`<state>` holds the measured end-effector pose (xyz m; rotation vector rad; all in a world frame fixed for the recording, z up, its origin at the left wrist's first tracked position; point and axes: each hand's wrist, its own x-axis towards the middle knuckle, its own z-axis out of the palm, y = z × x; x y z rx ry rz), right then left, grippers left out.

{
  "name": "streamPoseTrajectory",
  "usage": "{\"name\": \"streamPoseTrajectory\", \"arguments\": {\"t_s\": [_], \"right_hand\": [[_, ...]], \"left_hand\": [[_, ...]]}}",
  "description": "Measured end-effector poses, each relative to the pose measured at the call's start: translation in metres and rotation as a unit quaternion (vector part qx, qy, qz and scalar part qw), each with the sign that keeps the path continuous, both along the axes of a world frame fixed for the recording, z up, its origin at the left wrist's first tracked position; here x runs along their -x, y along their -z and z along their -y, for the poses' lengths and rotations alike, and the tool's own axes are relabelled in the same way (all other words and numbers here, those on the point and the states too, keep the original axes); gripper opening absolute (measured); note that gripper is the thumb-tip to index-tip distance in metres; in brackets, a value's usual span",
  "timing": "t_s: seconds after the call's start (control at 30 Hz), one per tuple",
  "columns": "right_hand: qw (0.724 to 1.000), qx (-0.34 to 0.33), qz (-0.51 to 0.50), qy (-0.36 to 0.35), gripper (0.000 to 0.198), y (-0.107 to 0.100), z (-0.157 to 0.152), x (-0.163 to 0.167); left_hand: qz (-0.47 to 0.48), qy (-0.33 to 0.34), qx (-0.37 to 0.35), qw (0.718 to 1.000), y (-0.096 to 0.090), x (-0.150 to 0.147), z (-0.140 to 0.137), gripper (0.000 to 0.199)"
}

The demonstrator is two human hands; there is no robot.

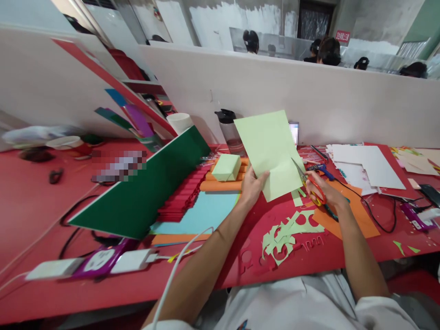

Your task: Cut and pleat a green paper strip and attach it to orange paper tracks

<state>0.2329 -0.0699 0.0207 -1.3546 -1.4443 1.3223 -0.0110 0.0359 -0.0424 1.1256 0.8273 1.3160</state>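
A sheet of light green paper (pixel 270 146) is held up over the red table, tilted, by my left hand (pixel 253 185), which pinches its lower left edge. My right hand (pixel 323 188) is closed round the orange-red handles of a pair of scissors (pixel 318 197). The blades meet the sheet's right edge, partly hidden by the paper. Below lie light green paper scraps (pixel 283 236) with round holes cut in them. A folded light green paper block (pixel 226 167) rests on orange paper rolls (pixel 220 185) to the left of my left hand.
A dark green board (pixel 147 183) leans at left beside folded red paper (pixel 182 195). A dark-lidded bottle (pixel 230 130) stands behind. Orange paper (pixel 357 211), a blue glue gun (pixel 325 171) and its cable lie right. A white cable (pixel 175 266) crosses near my left forearm.
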Motion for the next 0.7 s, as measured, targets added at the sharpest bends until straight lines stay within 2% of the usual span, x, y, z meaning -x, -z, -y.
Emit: {"name": "streamPoseTrajectory", "arguments": {"t_s": [0.13, 0.2, 0.33, 0.53, 0.7], "right_hand": [[0.999, -0.023, 0.01, -0.022, 0.047, 0.006, -0.002, -0.001], [0.999, -0.031, 0.016, -0.037, 0.046, 0.01, -0.005, 0.0], [0.997, -0.04, 0.026, -0.058, 0.05, 0.017, -0.011, 0.003], [0.998, -0.05, -0.014, -0.038, 0.062, 0.029, -0.017, 0.012], [0.999, -0.041, -0.009, -0.021, 0.062, 0.032, -0.017, 0.018]], "left_hand": [[0.068, 0.01, 0.019, 0.997, -0.002, -0.001, 0.001, 0.057], [0.061, 0.011, 0.028, 0.998, -0.002, -0.001, 0.001, 0.057], [0.02, -0.033, 0.002, 0.999, -0.002, 0.001, 0.001, 0.054], [0.006, -0.046, -0.013, 0.999, -0.013, 0.005, 0.003, 0.051], [-0.026, -0.046, -0.036, 0.998, -0.018, 0.008, 0.003, 0.046]]}}
